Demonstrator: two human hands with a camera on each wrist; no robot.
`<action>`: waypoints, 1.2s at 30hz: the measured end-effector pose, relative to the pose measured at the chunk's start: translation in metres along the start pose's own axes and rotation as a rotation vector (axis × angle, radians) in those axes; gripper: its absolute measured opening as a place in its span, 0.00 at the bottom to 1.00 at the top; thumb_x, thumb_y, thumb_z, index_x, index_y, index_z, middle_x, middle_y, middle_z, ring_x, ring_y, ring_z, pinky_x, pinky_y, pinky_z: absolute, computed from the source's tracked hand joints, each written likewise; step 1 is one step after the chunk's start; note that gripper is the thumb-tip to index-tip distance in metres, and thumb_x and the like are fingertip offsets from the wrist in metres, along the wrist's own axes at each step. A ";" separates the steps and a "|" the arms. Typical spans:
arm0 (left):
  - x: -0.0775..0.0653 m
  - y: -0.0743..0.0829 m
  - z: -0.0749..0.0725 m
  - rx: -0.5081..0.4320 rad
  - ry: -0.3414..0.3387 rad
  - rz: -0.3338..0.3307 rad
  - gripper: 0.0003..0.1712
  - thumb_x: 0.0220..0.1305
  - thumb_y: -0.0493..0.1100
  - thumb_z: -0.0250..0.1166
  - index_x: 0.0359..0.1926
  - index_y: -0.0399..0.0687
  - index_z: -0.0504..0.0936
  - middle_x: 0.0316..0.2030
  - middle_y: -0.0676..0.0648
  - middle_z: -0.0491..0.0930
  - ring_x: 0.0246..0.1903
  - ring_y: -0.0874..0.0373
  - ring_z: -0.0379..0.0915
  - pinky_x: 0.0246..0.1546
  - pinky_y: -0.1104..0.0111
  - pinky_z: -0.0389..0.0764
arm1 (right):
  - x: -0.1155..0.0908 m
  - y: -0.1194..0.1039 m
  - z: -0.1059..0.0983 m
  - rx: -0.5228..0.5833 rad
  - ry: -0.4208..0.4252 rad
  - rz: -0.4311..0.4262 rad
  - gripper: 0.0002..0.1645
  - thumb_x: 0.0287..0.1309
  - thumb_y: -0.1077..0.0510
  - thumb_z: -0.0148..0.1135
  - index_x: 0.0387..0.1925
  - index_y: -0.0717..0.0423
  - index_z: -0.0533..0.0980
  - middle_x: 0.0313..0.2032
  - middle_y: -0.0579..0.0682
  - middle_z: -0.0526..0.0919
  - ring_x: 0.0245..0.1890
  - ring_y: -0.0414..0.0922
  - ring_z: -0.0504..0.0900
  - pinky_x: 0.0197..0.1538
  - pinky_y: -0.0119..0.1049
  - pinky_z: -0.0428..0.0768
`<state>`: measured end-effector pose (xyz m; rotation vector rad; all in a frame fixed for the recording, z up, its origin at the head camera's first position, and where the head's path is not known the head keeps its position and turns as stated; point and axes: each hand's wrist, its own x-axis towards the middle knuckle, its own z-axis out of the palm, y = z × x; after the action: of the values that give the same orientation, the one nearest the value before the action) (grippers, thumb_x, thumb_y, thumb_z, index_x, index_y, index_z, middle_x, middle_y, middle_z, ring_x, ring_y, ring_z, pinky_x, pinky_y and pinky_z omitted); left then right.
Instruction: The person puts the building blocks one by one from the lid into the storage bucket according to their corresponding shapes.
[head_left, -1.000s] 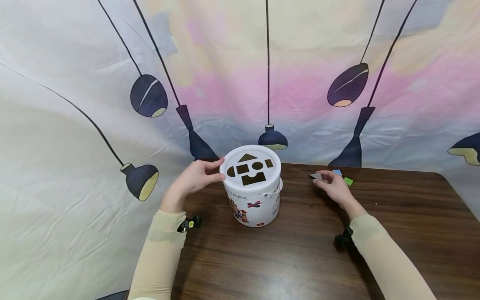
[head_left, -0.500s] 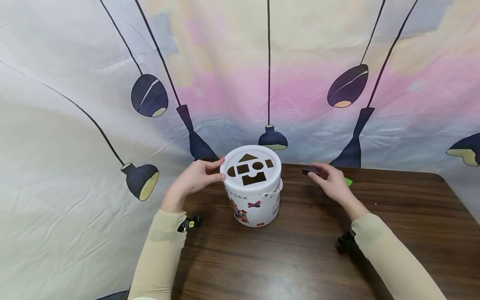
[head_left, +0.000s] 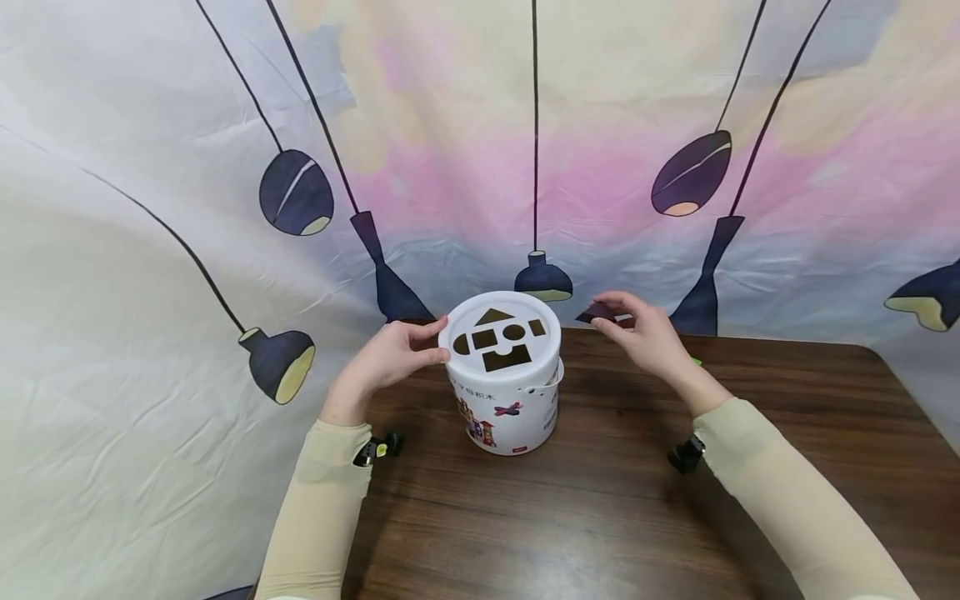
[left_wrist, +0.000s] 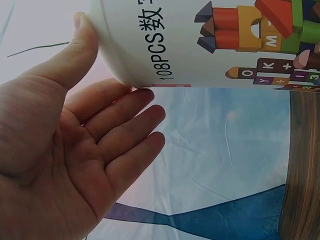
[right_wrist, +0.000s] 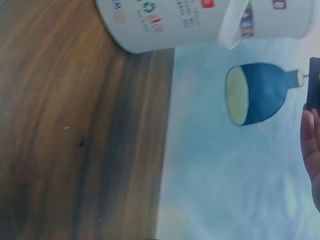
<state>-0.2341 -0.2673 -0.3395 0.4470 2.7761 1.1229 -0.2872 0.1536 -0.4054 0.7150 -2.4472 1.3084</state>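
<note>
A white bucket (head_left: pixel 517 425) with printed blocks on its side stands upright on the table. Its lid (head_left: pixel 546 348) has several shaped holes, among them a triangle, a square and a circle. My left hand (head_left: pixel 390 358) touches the lid's rim with thumb and index finger; in the left wrist view the other fingers extend loosely beside the bucket. To the right of the lid, apart from it, my right hand (head_left: pixel 648 333) pinches a dark, triangular-looking block (head_left: pixel 597 312). Only an edge of this block (right_wrist: pixel 313 82) and some fingertips (right_wrist: pixel 308 132) show in the right wrist view.
A sliver of a green block (head_left: pixel 697 362) peeks out behind the right hand. The brown wooden table (head_left: pixel 570 517) ends at a cloth backdrop (head_left: pixel 600 167) printed with lamps. The bucket's white handle (head_left: pixel 560 375) hangs on its right side.
My right hand has lifted the dark block off the table and carried it left and up toward the lid. The left hand has kept its place on the rim.
</note>
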 end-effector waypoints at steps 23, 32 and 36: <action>-0.001 0.001 0.000 0.003 0.000 0.012 0.38 0.69 0.53 0.76 0.76 0.52 0.74 0.72 0.48 0.75 0.71 0.50 0.70 0.68 0.50 0.75 | 0.035 -0.070 0.029 0.024 -0.114 -0.121 0.24 0.73 0.55 0.70 0.67 0.55 0.80 0.59 0.52 0.85 0.55 0.50 0.84 0.54 0.49 0.86; -0.002 0.000 0.000 -0.013 0.001 0.008 0.39 0.69 0.54 0.76 0.76 0.52 0.74 0.71 0.47 0.75 0.71 0.50 0.71 0.66 0.50 0.76 | 0.052 -0.078 0.042 0.010 -0.193 -0.138 0.24 0.74 0.56 0.69 0.68 0.55 0.80 0.57 0.52 0.86 0.55 0.49 0.84 0.53 0.48 0.85; -0.002 0.000 0.000 -0.013 0.000 0.010 0.39 0.69 0.53 0.76 0.76 0.51 0.74 0.71 0.47 0.76 0.71 0.50 0.71 0.66 0.51 0.76 | 0.058 -0.082 0.049 0.001 -0.230 -0.130 0.25 0.74 0.56 0.69 0.68 0.54 0.81 0.57 0.52 0.86 0.52 0.48 0.86 0.52 0.46 0.86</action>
<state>-0.2324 -0.2680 -0.3396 0.4603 2.7675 1.1428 -0.2920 0.0574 -0.3491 1.0588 -2.5236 1.2392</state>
